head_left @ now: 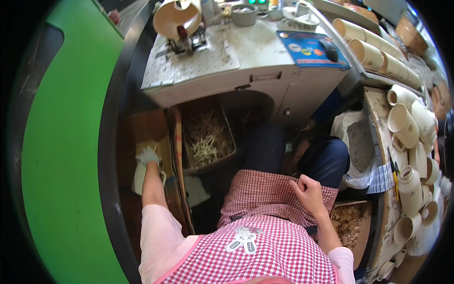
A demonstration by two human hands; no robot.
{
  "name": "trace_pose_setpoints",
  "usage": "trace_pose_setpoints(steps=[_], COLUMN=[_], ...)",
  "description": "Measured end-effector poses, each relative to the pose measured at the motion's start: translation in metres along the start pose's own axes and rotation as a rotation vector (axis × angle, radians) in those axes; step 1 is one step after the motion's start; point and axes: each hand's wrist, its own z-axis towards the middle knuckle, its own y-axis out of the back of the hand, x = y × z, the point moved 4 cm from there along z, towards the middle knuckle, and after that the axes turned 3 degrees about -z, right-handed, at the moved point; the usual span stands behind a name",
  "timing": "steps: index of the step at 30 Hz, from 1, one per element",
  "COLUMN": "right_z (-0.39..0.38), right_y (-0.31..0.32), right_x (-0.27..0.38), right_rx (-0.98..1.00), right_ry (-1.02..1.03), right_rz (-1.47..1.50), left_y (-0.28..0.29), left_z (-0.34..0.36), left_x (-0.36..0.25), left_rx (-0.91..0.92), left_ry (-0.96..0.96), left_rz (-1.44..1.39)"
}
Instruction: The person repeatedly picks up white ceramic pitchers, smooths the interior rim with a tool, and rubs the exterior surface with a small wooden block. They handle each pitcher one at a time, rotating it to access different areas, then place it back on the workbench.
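Note:
My left hand (pixel 148 155), in a pale glove, reaches down on the left into a brown cardboard box (pixel 147 124). Its fingers are closed at the top of a cream jug (pixel 138 181), whose looped handle shows to the right of my wrist. The fingertips are partly hidden, and the jug's lower part is lost in shadow. Over my lap, my bare right hand (pixel 308 190) is curled into a loose fist, with nothing visible in it. It rests close to the red checked apron (pixel 257 189).
A bin (pixel 231 154) of pale strips stands under the white workbench (pixel 265 52). On the bench are a large cream vessel (pixel 177 21) and a mouse (pixel 328 49). Several cream cups and bottles (pixel 410 189) crowd the right-hand shelf, above a box (pixel 364 222) of scraps.

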Motion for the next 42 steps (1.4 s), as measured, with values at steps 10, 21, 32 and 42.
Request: trace_pose_setpoints(steps=[10,21,32,42], right_z=[-0.026,-0.034,0.003,0.025], right_y=[0.031,0.222,0.355,0.112], right_x=[-0.027,-0.103,-0.195,-0.018], right_rx=[-0.123,-0.690,-0.310,0.441], right_ry=[-0.054,-0.079,-0.120,-0.370], right_rz=[-0.043,-0.632,-1.192,0.711], left_y=[0.130,0.306,0.276,0.328], left_z=[-0.130,-0.359,-0.405,-0.437], left_x=[0.072,-0.005,-0.138,-0.161], left_rx=[-0.507,-0.394,0.147,-0.324], left_ry=[-0.288,-1.135,-1.286,-1.815], left_rz=[-0.764,-1.342,-1.631,-0.851])
